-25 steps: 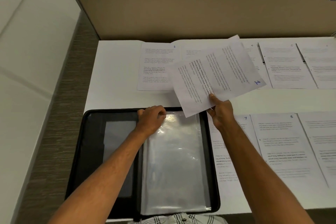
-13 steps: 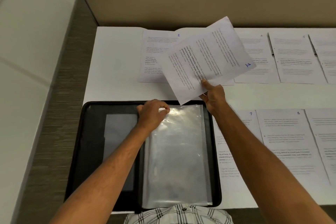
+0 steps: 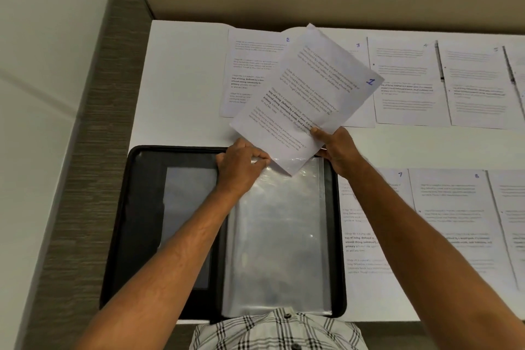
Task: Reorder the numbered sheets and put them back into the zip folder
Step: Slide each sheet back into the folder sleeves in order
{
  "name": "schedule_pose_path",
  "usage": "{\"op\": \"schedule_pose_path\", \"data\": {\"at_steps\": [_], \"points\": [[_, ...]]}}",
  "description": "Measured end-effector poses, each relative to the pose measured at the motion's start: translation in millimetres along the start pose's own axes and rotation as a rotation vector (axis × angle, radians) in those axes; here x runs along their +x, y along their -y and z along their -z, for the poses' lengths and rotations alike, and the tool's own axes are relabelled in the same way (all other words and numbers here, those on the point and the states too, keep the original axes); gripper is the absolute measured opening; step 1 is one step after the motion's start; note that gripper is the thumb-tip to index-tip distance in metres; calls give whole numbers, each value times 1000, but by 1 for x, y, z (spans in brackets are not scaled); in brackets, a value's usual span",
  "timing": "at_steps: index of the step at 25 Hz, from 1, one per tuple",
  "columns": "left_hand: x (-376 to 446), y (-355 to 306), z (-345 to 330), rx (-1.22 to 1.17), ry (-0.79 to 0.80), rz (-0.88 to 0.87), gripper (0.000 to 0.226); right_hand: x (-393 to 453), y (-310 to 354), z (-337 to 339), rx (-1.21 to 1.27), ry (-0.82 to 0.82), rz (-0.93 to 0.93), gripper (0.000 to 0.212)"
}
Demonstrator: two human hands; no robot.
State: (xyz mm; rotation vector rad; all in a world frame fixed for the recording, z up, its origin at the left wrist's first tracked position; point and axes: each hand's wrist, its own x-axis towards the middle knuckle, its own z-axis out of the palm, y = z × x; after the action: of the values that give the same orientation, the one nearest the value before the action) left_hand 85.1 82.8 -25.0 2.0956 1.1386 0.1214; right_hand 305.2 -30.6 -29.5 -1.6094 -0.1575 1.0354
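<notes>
**Sheet 1 going into the sleeve**

Sheet 1 (image 3: 306, 99) dropped lower since before, corner now at the plastic sleeve (image 3: 278, 230) mouth mid-frame. Right hand (image 3: 336, 150) pinches it; left hand (image 3: 241, 165) grips the sleeve's top edge. Going in tilted, it could easily snag and crumple.

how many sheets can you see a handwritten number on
7: sheet 1 in the right hand; sheets 2, 3, 4 and one unreadable along the back; 7 and 8 nearer. More run off right.
</notes>
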Motion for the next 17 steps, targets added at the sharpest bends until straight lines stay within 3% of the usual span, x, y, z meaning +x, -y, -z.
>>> {"op": "schedule_pose_path", "data": {"at_steps": [7, 17], "points": [[3, -1, -1, 6, -15, -19, 5, 3, 15, 16, -115, 107, 32, 38], [5, 15, 6, 231, 4, -102, 15, 13, 23, 22, -291, 298, -4, 37]]}}
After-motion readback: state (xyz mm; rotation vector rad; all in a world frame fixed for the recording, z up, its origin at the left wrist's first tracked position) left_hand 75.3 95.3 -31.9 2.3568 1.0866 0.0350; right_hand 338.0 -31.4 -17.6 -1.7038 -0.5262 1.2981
